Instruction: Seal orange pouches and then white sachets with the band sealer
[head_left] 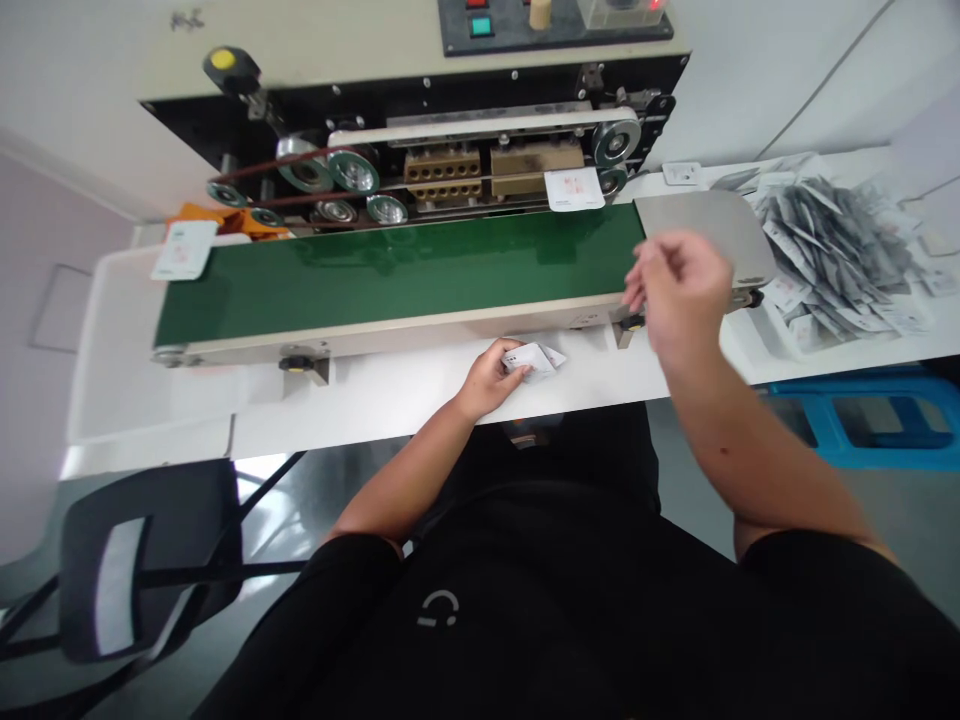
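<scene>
A stack of sachets is gripped in the left hand at the bench's front edge. The right hand, loosely curled and empty, is held above the green belt.

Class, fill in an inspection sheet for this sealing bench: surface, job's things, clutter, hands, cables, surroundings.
Surface: white table bears a sealing machine with a green belt.
Job's things: stack of sachets in the left hand; single sachet under the machine's rollers.
Clutter: sachet pile at right; loose sachet at the belt's left end.
Hands: left hand grips the stack; right hand hovers empty over the belt's right end.
Cables: nothing seen.
Surroundings: blue stool, black chair.
</scene>
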